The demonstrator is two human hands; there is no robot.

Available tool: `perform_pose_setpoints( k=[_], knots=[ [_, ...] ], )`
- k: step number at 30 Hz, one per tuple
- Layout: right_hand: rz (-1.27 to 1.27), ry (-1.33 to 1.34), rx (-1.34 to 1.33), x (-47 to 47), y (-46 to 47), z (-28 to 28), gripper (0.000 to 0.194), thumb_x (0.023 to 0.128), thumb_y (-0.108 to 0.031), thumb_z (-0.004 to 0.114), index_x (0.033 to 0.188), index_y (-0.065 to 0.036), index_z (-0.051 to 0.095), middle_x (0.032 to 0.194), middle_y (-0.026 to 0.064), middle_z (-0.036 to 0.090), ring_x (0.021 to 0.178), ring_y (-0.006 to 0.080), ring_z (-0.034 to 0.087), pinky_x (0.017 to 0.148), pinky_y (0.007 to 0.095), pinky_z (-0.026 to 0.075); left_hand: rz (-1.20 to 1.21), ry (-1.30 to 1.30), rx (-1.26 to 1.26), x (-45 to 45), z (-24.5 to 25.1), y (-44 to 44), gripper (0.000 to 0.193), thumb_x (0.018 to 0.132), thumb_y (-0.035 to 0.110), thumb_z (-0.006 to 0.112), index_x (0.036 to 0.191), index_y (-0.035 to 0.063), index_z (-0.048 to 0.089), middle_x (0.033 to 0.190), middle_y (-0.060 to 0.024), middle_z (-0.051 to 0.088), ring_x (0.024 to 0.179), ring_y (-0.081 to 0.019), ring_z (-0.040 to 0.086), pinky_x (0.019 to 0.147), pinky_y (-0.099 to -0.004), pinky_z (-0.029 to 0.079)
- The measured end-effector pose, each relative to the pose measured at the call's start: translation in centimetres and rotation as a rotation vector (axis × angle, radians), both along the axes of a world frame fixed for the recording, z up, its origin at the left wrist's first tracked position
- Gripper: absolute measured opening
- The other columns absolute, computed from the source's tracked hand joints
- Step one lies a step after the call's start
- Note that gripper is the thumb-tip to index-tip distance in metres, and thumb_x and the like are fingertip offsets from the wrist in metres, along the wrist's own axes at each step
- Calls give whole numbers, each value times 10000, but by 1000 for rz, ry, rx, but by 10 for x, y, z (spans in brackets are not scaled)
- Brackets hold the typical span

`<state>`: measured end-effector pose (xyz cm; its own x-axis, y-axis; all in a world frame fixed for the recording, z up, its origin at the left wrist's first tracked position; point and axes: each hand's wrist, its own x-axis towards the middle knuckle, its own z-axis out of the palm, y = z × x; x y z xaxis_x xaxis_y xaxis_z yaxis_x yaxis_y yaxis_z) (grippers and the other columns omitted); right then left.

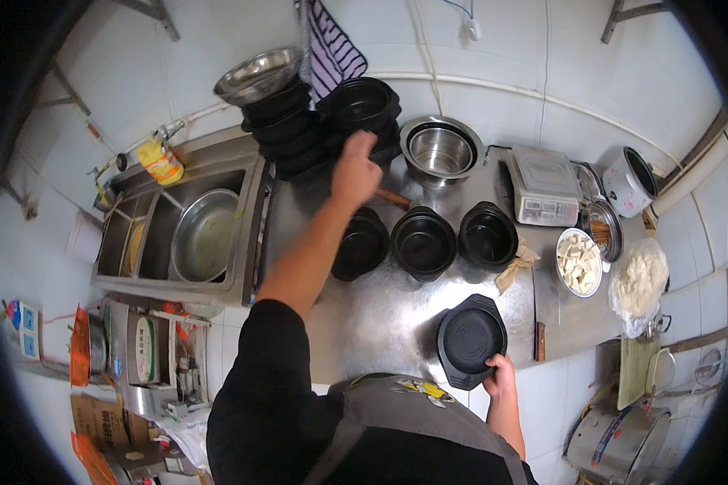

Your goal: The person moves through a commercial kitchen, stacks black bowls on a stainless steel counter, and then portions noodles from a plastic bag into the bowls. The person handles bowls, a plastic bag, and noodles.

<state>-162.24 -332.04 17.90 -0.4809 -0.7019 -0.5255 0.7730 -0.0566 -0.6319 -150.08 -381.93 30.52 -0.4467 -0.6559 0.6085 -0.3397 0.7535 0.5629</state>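
Note:
My right hand (501, 377) grips the rim of a black octagonal underplate (473, 336) with faint rings on its face, near the counter's front edge. My left hand (357, 171), blurred, reaches over the counter in front of a stack of black stoneware-like pots (359, 104). Whether its fingers hold anything is unclear. A brown wooden handle (393, 197) lies just below that hand; its other end is hidden. In a row stand three black pots: a left pot (360, 245), partly behind my forearm, a middle pot (424, 244) and a right pot (488, 237).
Another black stack (284, 130) carries a steel bowl (261, 76). Steel pots (441, 148), a scale (544, 182), a bowl of tofu cubes (578, 262) and a bag of pale food (640, 279) stand rightward. A wooden-handled knife (540, 341) lies near the front edge; a sink (252, 242) adjoins left.

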Motion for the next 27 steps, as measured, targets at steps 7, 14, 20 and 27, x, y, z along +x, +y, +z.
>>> perform_pose_setpoints(
  k=[7, 14, 20, 27],
  knots=[
    [-184, -40, 46, 18, 47, -23, 615, 629, 3, 546, 1238, 85, 556, 1202, 172, 650, 1081, 316, 633, 990, 411, 494, 326, -596, 112, -33, 40, -84, 459, 809, 208, 736, 1230, 73, 611, 1249, -163, 574, 1118, -373, 612, 914, -460, 524],
    [-282, -97, 7, 28, 72, -36, 586, 650, -2, 534, 1228, 91, 565, 1214, 173, 648, 1105, 308, 625, 1014, 405, 480, 194, -475, -154, -17, 86, -53, 450, 797, 262, 785, 1163, 30, 662, 1142, -172, 633, 1059, -370, 624, 891, -449, 512],
    [-267, -96, -67, 3, 100, -45, 524, 666, -16, 542, 1176, 86, 600, 1161, 165, 674, 1068, 310, 644, 1004, 412, 490, -186, -333, -110, 20, 99, 70, 309, 751, 174, 801, 996, 29, 678, 999, -118, 642, 913, -320, 652, 772, -400, 534],
    [-440, -55, -31, -34, 151, -38, 469, 692, -20, 530, 1140, 97, 609, 1161, 158, 674, 1046, 311, 649, 985, 417, 502, -681, -426, 171, 25, -22, 234, 251, 762, 189, 799, 953, 72, 686, 1031, -101, 629, 919, -299, 648, 779, -371, 540]
  ],
)
